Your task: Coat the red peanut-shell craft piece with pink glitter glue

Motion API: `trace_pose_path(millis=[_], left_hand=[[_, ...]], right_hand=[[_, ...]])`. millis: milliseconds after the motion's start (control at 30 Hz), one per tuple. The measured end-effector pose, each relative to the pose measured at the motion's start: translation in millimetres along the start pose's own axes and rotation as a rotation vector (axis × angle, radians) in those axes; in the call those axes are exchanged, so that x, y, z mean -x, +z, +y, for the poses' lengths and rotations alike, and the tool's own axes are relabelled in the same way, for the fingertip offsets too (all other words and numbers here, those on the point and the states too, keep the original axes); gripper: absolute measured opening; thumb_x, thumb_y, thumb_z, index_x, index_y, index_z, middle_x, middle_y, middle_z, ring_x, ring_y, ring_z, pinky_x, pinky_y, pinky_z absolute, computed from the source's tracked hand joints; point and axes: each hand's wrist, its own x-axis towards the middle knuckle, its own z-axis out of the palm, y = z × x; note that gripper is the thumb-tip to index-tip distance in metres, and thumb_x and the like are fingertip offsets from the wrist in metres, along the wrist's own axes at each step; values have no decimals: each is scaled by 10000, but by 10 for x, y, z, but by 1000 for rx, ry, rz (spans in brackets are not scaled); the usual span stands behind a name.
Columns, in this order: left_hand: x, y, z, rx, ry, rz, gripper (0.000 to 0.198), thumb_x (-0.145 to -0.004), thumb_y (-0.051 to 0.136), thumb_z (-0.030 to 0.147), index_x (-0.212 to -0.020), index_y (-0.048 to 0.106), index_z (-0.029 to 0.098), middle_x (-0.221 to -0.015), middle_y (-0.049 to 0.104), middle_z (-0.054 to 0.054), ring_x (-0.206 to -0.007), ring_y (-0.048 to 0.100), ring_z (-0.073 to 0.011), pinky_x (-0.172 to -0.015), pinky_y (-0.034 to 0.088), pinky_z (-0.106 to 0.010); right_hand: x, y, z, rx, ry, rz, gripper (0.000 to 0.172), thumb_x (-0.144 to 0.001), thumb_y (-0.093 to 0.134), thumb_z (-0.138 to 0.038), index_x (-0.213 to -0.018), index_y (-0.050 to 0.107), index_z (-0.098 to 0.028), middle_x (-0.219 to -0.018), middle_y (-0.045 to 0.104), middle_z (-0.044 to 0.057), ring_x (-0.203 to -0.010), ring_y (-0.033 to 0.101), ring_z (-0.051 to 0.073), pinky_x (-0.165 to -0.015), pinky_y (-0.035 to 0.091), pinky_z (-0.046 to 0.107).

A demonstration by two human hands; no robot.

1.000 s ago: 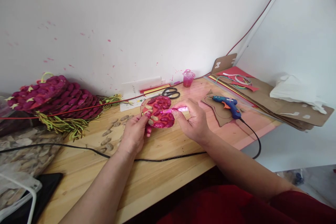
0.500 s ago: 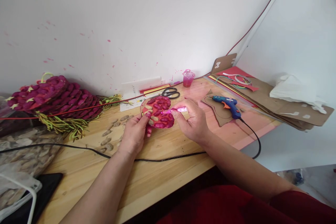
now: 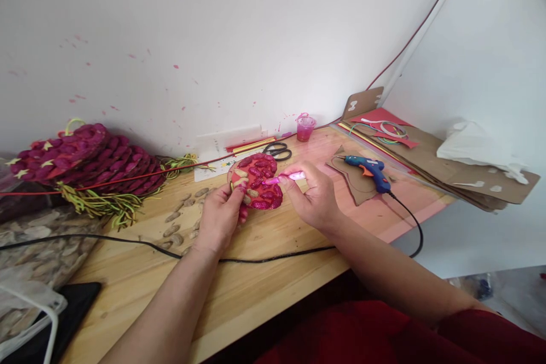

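Note:
My left hand (image 3: pixel 222 207) grips the left edge of a red cutout (image 3: pixel 269 183) covered with peanuts. Most of these peanuts are painted glossy magenta; a few near my left thumb are still bare tan. Between the thumb and fingers of my right hand (image 3: pixel 313 193) is a paintbrush (image 3: pixel 286 178) with a pink-stained handle. Its tip touches the peanuts near the cutout's middle. Loose unpainted peanuts (image 3: pixel 173 230) lie on the table left of my left hand. A small plastic cup (image 3: pixel 305 127) with pink paint stands against the wall.
Behind the cutout lie black-handled scissors (image 3: pixel 278 151). A blue glue gun (image 3: pixel 367 168) rests on cut cardboard (image 3: pixel 350 182) at the right. Its black cord (image 3: pixel 273 258) crosses the table. Stacked magenta pieces (image 3: pixel 94 153) and a bag of peanuts (image 3: pixel 55 250) are at the left. Cardboard sheets (image 3: pixel 460 177) fill the right side.
The cutout and both hands have barely shifted. The brush stays against the peanuts near the middle, with only a slight change in its angle.

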Motion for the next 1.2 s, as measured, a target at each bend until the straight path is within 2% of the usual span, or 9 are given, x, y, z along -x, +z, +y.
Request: trace_pose_path(millis=[133,500,1000,1200], left_hand=[[0,-6,4,18,-7,-1,460,-672,816,581,-670,605,172,-523,564,26,-388,468,-84,-358,360,-184],[-26,-8,-30,79,-4,-17,525,-643,842,632,-689,598,171,-533,536,43,-408,449,-72,-363,348,-169],[-23,-25,-59,71,5,-33,490,-676,837,598,-699,583,179,-542,526,47,-412,438,-74,-368,340,-175],[-10,-1,-28,49,-18,-36,493,-676,829,605,-699,575,183,-520,512,52,-400,427,-72,-368,337,-173]], right_hand=[[0,3,-2,-16,-17,-19,48,-956,630,-224,-912,640,-208,-860,718,23,-801,672,161,-747,531,297],[-11,-27,57,19,-6,108,23,-956,639,-225,-939,643,-211,-874,716,20,-824,680,168,-770,530,308],[-20,-35,9,-39,-40,53,34,-956,634,-214,-923,642,-215,-861,712,18,-806,671,165,-739,525,303],[-16,-31,13,38,-37,44,46,-961,627,-231,-917,633,-217,-870,722,28,-815,664,180,-773,518,338]])
